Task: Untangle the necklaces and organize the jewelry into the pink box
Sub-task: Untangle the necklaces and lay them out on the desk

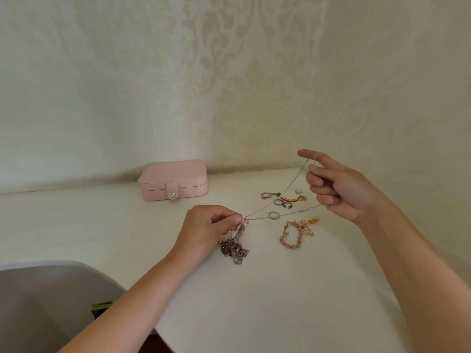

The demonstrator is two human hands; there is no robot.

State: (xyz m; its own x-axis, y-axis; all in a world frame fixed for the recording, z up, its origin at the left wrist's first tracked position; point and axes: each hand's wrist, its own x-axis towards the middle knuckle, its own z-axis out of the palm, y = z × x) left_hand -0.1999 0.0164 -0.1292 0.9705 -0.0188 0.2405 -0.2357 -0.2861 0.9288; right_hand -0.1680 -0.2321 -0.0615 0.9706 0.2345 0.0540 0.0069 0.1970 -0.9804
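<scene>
My left hand [211, 225] pinches a tangled bunch of necklaces [234, 248], lifted so that its lower end still touches the white table. From that pinch a thin silver chain with a ring pendant [273, 215] stretches in two strands up to my right hand [339, 189], raised above the table at the right. The chain loops over its forefinger and runs through its curled fingers. The pink box [173, 180] stands closed, with its snap strap fastened, at the back of the table by the wall.
Loose jewelry lies between my hands: a small chain bracelet [270, 195], dark rings [282, 203], a red and gold piece [297, 198], a pink bead bracelet [290, 236] and a gold ornament [307, 226]. A grey chair [43, 301] is at lower left. A patterned wall [229, 72] stands behind.
</scene>
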